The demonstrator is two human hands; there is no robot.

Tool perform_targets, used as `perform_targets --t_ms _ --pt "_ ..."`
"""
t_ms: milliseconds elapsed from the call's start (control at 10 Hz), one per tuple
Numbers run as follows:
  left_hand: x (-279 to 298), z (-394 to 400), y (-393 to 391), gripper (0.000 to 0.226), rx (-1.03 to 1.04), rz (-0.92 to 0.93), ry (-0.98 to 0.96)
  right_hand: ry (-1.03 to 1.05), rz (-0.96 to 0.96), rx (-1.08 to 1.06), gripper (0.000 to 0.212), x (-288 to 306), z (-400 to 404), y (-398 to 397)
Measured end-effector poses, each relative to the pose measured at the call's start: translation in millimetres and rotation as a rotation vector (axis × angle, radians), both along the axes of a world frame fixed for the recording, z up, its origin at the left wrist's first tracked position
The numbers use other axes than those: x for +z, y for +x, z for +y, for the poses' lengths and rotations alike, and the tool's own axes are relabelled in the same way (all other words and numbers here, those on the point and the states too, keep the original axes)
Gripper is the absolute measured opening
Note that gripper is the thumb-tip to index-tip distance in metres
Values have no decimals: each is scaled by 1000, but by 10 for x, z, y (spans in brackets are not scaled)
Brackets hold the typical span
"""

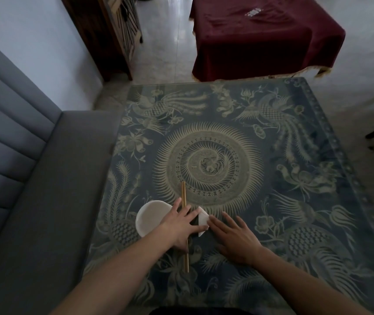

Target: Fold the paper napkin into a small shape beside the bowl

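A white paper napkin (202, 220), folded to a small pointed shape, lies flat on the patterned table just right of a white bowl (150, 215). My left hand (181, 226) rests with spread fingers over the napkin's left edge, covering part of it and of the bowl's rim. My right hand (233, 237) lies flat with its fingertips touching the napkin's right edge. A pair of wooden chopsticks (184, 201) lies between bowl and napkin, passing under my left hand.
The table (272, 201) has a dark blue cloth with pale bird and flower patterns under glass. A grey bench seat (45, 189) runs along the left. Beyond stand a table with a dark red cloth (261, 42) and a wooden cabinet (113, 30).
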State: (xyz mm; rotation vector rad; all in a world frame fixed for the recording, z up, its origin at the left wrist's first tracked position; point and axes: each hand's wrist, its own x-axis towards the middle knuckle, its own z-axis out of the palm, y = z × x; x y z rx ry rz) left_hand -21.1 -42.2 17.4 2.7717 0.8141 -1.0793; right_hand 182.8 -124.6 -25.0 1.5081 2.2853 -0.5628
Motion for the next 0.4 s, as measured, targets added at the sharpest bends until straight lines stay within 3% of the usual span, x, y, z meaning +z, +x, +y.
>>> perform_targets --t_ms 400 --pt "88 -59 -61 93 149 -141 -13 34 122 -148 74 155 5 67"
